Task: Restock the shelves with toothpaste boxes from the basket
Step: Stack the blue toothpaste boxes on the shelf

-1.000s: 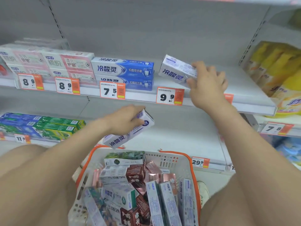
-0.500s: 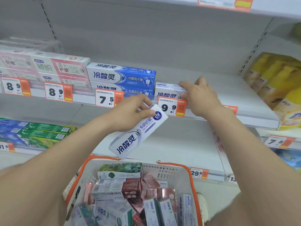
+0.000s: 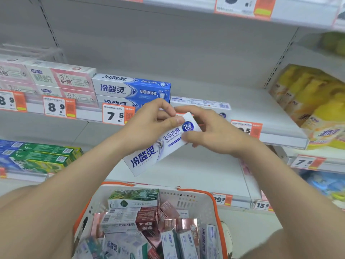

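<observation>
Head view: you hold the white toothpaste box [image 3: 143, 157] in both hands, left hand [image 3: 147, 126] curled round its upper half, right hand [image 3: 214, 135] pinching its far end, long axis slanting up-right toward the shelved box [image 3: 201, 101] just behind, above the basket [image 3: 186, 200].

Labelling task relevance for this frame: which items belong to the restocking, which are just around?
Job: white toothpaste box, gripped by left hand and right hand; basket of boxes; matching box on the shelf.
Just around: blue boxes, pink boxes, green boxes, yellow packs, price tags.
</observation>
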Motion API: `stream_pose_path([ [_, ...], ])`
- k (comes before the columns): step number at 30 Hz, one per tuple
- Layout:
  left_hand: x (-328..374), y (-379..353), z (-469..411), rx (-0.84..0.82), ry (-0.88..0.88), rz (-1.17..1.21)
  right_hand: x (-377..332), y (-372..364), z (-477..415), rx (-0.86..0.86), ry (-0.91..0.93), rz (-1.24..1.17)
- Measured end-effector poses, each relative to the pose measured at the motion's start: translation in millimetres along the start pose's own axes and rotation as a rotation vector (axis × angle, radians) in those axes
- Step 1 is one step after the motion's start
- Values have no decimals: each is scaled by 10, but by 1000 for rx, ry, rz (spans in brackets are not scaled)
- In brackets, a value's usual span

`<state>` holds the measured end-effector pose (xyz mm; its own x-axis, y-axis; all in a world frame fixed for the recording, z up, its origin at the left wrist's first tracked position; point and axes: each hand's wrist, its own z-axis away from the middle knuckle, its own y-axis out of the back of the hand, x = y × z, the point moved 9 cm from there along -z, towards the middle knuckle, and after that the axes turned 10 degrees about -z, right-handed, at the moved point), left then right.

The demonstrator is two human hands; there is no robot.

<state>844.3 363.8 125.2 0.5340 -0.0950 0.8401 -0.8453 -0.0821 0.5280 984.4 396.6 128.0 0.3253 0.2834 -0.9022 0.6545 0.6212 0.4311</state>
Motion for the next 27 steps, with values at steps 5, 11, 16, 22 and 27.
stream_pose_path([
  [5, 114, 106, 38, 124, -23, -301, 71, 468, 243, 136, -21, -256],
  [11, -56, 41, 80, -43, 87, -33, 205, 868, 432, 347, -28, -239],
  [16, 217, 41, 31, 145, -220, -449, 51, 768, 356, 312, 2, 163],
  [22, 453, 319, -17, 472, -394, -380, -201, 806, 133, 488, 257, 636],
  [27, 238, 490, -208, 586, -340, -721, -206, 1164, -17, 907, 267, 822],
])
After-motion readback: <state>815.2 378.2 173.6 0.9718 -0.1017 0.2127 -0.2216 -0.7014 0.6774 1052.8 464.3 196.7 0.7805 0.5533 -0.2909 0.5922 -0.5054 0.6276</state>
